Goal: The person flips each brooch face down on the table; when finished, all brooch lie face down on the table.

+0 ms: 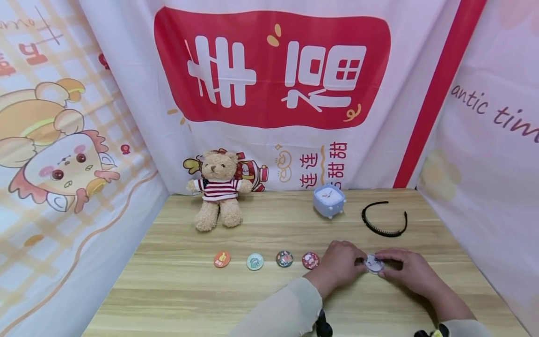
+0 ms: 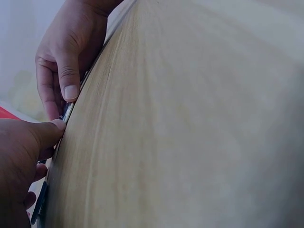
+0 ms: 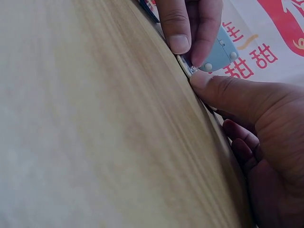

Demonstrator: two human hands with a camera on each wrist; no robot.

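A round badge [image 1: 374, 264] with a pale, whitish face lies flat at the right of the wooden table. My left hand [image 1: 343, 264] pinches its left edge between thumb and fingers. From the other side, my right hand [image 1: 410, 271] grips the right edge the same way. In the right wrist view only a thin bright rim of the badge [image 3: 186, 65] shows between the two thumbs. Just left of my left hand is a red badge [image 1: 310, 260], in a row with a dark green badge [image 1: 284, 259], a light teal badge [image 1: 255, 261] and an orange badge [image 1: 222, 259].
Behind the hands stands a blue alarm clock [image 1: 329, 201]. A black toothed headband [image 1: 384, 231] lies at the back right. At the back left, a teddy bear [image 1: 219, 189] in a striped shirt leans near the printed cloth [image 1: 269, 135]. The wooden table [image 1: 189, 299] meets cloth on both sides.
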